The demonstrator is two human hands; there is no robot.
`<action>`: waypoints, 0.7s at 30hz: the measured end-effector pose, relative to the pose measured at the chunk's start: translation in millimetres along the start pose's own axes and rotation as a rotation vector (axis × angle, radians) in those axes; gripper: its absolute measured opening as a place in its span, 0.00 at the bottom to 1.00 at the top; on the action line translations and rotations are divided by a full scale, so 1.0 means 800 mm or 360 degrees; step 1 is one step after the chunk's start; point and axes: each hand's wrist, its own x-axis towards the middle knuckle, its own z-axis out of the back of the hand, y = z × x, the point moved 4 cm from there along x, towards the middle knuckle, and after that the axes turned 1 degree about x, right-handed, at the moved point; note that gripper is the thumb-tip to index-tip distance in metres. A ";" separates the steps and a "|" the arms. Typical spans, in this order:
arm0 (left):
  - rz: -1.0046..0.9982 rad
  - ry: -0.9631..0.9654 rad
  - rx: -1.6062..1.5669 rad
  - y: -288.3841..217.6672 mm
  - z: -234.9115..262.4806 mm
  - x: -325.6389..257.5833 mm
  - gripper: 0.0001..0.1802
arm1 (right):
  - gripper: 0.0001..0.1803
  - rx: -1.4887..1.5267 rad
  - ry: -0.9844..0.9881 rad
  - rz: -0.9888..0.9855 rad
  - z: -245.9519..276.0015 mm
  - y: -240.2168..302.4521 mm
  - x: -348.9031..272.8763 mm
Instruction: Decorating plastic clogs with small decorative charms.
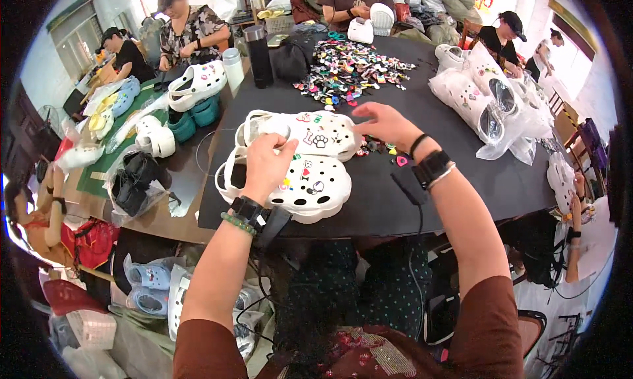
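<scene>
Two white clogs lie side by side before me on the dark table, toes to the right. The far clog (331,140) carries charms, among them a black paw print; the near clog (323,191) bears several more charms around its holes. My left hand (266,164) is closed at the inner edge of the clogs' openings, fingers curled onto the far clog; exactly where they grip is partly hidden. Just off the far clog's toe, my right hand (389,125) has its fingers stretched apart and nothing visible in them. Beneath it lie a few loose charms (401,160).
A heap of colourful charms (356,69) covers the table's far middle. Bagged white clogs (484,102) stand right; a black tumbler (258,57) and black pouch (290,61) stand back left. A dark flat object (407,186) with a cable lies near the front edge. Several people work around.
</scene>
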 end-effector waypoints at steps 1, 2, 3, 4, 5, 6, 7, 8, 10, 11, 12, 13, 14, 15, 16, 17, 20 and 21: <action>-0.0009 -0.0015 0.0006 -0.002 -0.002 0.001 0.16 | 0.25 -0.0007 -0.0010 -0.0002 0.016 -0.009 -0.006; -0.0013 -0.0027 0.0014 -0.006 -0.003 0.001 0.16 | 0.21 -0.0192 -0.0041 0.0056 0.031 -0.021 -0.010; 0.0011 -0.0018 0.0008 -0.009 -0.004 0.002 0.16 | 0.17 -0.0377 -0.0071 0.0111 0.045 -0.032 -0.013; 0.0017 -0.0020 0.0010 -0.006 -0.003 0.001 0.16 | 0.17 -0.0376 -0.0064 0.0112 0.050 -0.042 -0.016; -0.0029 -0.0037 0.0016 -0.004 -0.003 0.002 0.15 | 0.14 -0.0569 -0.0104 0.0099 0.056 -0.052 -0.020; -0.0075 -0.0054 0.0021 -0.002 -0.003 0.002 0.15 | 0.12 -0.0762 -0.0145 0.0086 0.061 -0.062 -0.025; -0.0078 -0.0048 0.0004 -0.002 -0.005 0.003 0.15 | 0.10 -0.0817 -0.0165 0.0134 0.065 -0.067 -0.031; -0.0089 -0.0070 0.0025 -0.001 -0.006 0.003 0.15 | 0.10 -0.0829 -0.0172 0.0121 0.069 -0.074 -0.033; -0.0091 -0.0075 0.0085 -0.002 -0.005 0.003 0.16 | 0.09 -0.0993 -0.0143 -0.0025 0.073 -0.089 -0.035; -0.0084 -0.0078 0.0092 -0.004 -0.004 0.002 0.16 | 0.07 -0.1084 -0.0133 -0.0002 0.073 -0.092 -0.034; -0.0076 -0.0082 0.0099 -0.003 -0.005 0.002 0.16 | 0.07 -0.1023 -0.0144 -0.0038 0.074 -0.097 -0.031; -0.0062 -0.0045 0.0090 -0.001 -0.004 0.002 0.16 | 0.07 -0.1045 -0.0149 -0.0028 0.073 -0.095 -0.029; -0.0049 -0.0044 0.0057 -0.001 -0.003 0.002 0.14 | 0.07 -0.1067 -0.0154 -0.0019 0.072 -0.093 -0.025; -0.0057 -0.0045 0.0077 -0.003 -0.002 0.001 0.14 | 0.07 -0.1074 -0.0154 -0.0015 0.072 -0.091 -0.023; -0.0062 -0.0048 0.0099 -0.004 0.000 0.001 0.14 | 0.07 -0.1101 -0.0176 0.0060 0.071 -0.089 -0.017; -0.0068 -0.0039 0.0087 -0.005 -0.001 0.000 0.14 | 0.08 -0.1104 -0.0174 0.0055 0.070 -0.090 -0.011; -0.0069 -0.0075 0.0016 -0.007 -0.001 -0.001 0.14 | 0.08 -0.1157 -0.0133 0.0017 0.058 -0.087 0.007; -0.0062 -0.0065 0.0036 -0.008 -0.002 0.000 0.15 | 0.08 -0.1167 -0.0112 0.0037 0.053 -0.085 0.011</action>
